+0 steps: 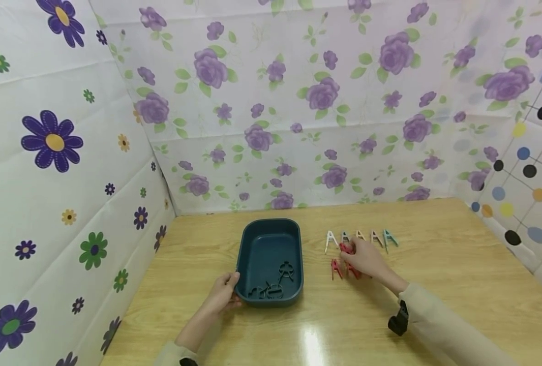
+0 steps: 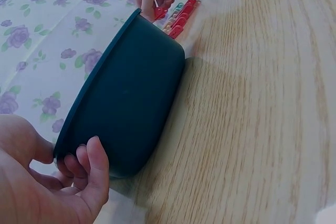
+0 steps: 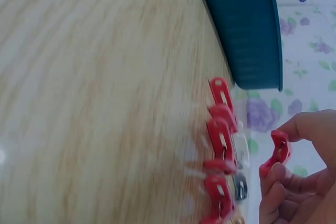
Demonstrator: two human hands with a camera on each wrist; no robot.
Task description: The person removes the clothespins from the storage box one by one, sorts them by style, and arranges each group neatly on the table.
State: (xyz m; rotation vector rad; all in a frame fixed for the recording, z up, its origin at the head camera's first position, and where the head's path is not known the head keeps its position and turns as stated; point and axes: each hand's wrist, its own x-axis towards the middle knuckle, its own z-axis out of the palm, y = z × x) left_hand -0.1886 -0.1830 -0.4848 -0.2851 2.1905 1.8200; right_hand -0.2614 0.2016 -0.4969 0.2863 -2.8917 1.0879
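Observation:
My left hand grips the near left corner of a dark teal plastic tub, thumb at the rim and fingers against the outer wall. Inside the tub, toward its near end, show several thin dark outlined shapes. To the right of the tub, my right hand pinches a red clothespin between thumb and fingers, raised above the table. Below that hand stand other red clothespins in a row; one red clothespin shows at the row's left end, others are partly hidden.
Behind the red row runs a second row with a white clothespin, a dark one, pale ones and a teal clothespin. All stand on a wood-grain table. Flower-patterned cloth hangs along the back and left.

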